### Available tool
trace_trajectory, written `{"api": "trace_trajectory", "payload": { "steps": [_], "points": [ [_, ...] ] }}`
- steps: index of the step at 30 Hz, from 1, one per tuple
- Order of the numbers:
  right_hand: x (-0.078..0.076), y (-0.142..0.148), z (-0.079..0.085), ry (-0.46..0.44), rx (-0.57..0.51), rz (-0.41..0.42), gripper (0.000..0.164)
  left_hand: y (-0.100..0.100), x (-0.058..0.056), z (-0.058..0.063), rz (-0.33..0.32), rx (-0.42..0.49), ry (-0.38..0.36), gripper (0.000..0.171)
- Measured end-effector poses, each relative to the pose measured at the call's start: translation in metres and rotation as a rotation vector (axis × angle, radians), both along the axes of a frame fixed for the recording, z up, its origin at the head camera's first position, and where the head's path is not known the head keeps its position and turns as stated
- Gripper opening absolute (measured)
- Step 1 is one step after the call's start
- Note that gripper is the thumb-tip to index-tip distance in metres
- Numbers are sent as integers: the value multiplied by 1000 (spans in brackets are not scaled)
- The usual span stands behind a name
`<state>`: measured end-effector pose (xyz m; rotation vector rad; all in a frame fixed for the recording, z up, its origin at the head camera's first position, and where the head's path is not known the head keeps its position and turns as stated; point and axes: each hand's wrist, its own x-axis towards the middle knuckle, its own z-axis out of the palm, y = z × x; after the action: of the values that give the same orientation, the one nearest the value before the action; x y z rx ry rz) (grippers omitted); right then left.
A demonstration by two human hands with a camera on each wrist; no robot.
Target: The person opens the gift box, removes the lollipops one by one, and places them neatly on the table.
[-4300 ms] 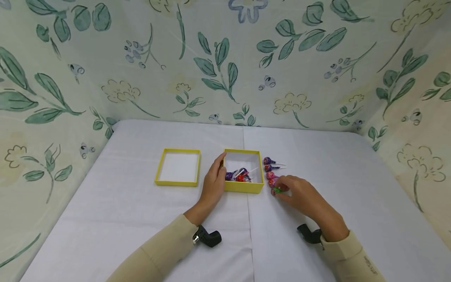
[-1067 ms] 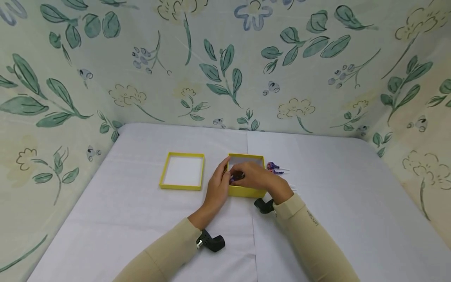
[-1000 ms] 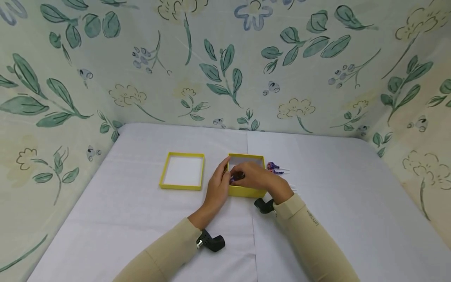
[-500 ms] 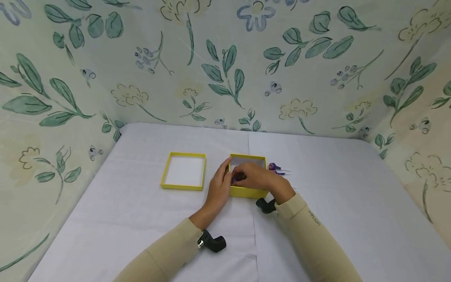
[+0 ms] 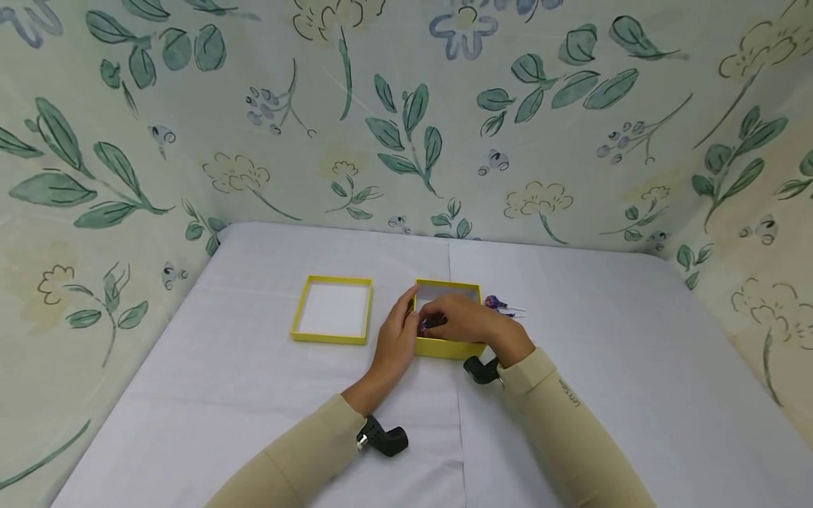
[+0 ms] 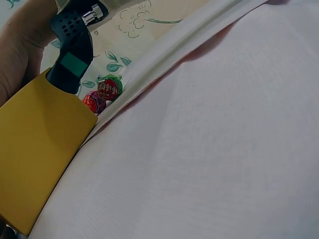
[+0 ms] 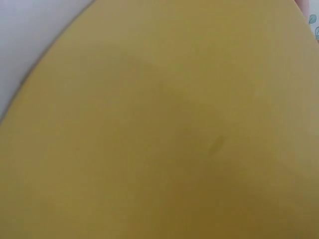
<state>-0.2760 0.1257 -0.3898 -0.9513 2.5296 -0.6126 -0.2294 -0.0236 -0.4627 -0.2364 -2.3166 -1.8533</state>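
Note:
A yellow box (image 5: 448, 348) with a pale inside stands on the white-covered table. My left hand (image 5: 395, 340) rests along its left wall, fingers fairly straight and the thumb at the rim. Reaching over the right wall, my right hand (image 5: 462, 317) has its fingers curled down inside the box. Thumb and fingertips pinch a purple-red wrapped lollipop (image 5: 423, 328) near the left wall; other contents are hidden beneath the hand. In the right wrist view the box's yellow wall (image 7: 159, 119) fills nearly everything.
Left of the box lies its shallow yellow-rimmed lid (image 5: 333, 341). Purple lollipops (image 5: 494, 302) lie right of the box, sticks pointing right. The left wrist view shows a green-and-red lollipop (image 6: 109, 87) and a pink-red one (image 6: 94, 102) beyond the box. A patterned cloth (image 5: 349, 141) hangs behind.
From the green lollipop right of the box, my right hand has moved left into the box. Over the last second its fingers shift only slightly; my left hand stays at the box wall.

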Motion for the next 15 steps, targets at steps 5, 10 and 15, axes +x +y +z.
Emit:
{"api": "trace_trajectory", "payload": {
  "steps": [5,10,15],
  "points": [
    [0,-1,1,2,-1,-12,20,0,0,-1,-1,-6,5,47],
    [1,-3,1,38,12,-24,24,0,0,-2,-7,-3,0,48],
    [2,-3,3,69,2,-44,22,-1,1,-2,-10,-1,14,48]
  ]
}}
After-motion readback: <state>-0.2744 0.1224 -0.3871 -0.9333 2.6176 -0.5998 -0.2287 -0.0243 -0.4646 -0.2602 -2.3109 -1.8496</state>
